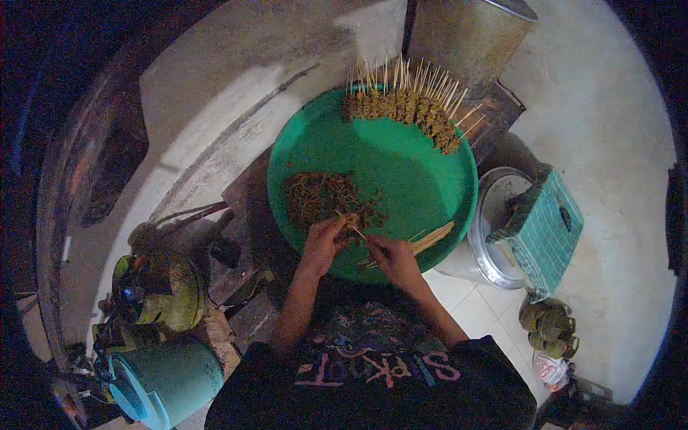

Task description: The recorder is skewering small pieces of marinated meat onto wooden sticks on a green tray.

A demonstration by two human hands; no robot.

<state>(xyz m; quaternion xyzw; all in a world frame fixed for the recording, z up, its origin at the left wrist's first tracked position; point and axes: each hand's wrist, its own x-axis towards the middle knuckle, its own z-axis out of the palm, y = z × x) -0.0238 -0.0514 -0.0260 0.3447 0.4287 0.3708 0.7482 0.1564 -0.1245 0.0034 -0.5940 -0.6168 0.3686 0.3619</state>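
Observation:
A round green plastic basin (398, 166) lies before me. At its lower left is a heap of brown meat pieces (317, 199). My left hand (324, 242) pinches a small piece of meat at the near edge of the heap. My right hand (391, 257) holds a thin wooden skewer (357, 231), whose tip passes through that piece. A bundle of bare wooden skewers (434, 238) rests beside and partly beneath my right hand. Along the far rim lie many loaded meat skewers (403, 105), their bare ends pointing outward over the rim.
Right of the basin stands an aluminium pot (478, 252), with a box under a green checked cloth (553, 231) beside it. A large metal container (465, 43) stands beyond the basin. Green gas cylinders (177, 295) and a light-blue bucket (183, 376) are at the lower left.

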